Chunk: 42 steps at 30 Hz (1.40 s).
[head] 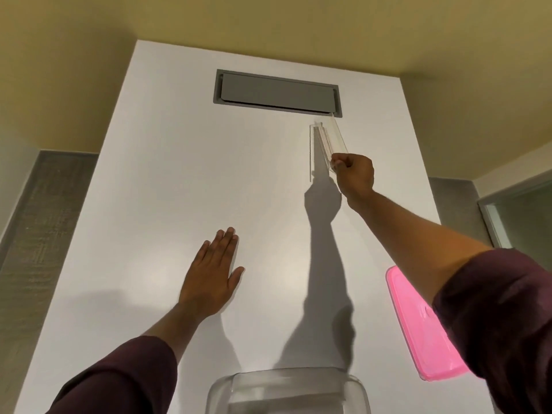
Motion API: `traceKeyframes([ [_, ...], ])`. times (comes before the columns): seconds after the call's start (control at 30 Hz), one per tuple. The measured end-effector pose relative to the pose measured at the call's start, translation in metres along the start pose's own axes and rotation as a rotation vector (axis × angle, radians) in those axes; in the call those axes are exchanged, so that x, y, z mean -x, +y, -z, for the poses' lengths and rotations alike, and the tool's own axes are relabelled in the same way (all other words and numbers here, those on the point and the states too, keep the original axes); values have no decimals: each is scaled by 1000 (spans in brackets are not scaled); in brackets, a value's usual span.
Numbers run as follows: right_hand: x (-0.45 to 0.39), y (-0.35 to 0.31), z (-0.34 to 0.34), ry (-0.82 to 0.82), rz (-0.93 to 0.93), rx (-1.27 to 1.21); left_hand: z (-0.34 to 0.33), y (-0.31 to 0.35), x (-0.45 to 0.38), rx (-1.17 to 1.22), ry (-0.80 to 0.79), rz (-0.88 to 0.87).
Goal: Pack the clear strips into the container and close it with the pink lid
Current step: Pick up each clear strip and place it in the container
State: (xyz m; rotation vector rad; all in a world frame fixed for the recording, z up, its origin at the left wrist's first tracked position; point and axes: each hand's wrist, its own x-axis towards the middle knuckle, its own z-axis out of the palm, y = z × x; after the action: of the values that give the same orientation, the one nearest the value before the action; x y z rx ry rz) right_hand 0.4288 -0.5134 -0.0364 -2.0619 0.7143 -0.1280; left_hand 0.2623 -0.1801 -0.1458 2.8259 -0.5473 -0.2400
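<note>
My right hand reaches far across the white table and pinches the near ends of a few clear strips, lifted at an angle. One more clear strip lies flat just to their left. My left hand rests flat on the table with its fingers straight, holding nothing. A clear container stands open at the near edge, partly cut off by the frame. The pink lid lies on the table to the right, partly under my right forearm.
A grey recessed panel is set into the white table at its far end, just beyond the strips. The table's side edges drop to grey flooring on both sides.
</note>
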Motion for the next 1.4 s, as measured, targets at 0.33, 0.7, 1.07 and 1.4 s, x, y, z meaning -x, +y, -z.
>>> traceKeyframes([
  [0.33,114,21,78,-216,-149,-373,50,34,7,113,-203,96],
  [0.7,235,47,132,-530,-195,-350,128,105,61,54,15,-213],
  [1.07,312,50,186,-734,-156,-367,156,130,138,70,79,-242],
  [1.4,379,63,204,-631,552,431,131,159,219,133,-33,-106],
])
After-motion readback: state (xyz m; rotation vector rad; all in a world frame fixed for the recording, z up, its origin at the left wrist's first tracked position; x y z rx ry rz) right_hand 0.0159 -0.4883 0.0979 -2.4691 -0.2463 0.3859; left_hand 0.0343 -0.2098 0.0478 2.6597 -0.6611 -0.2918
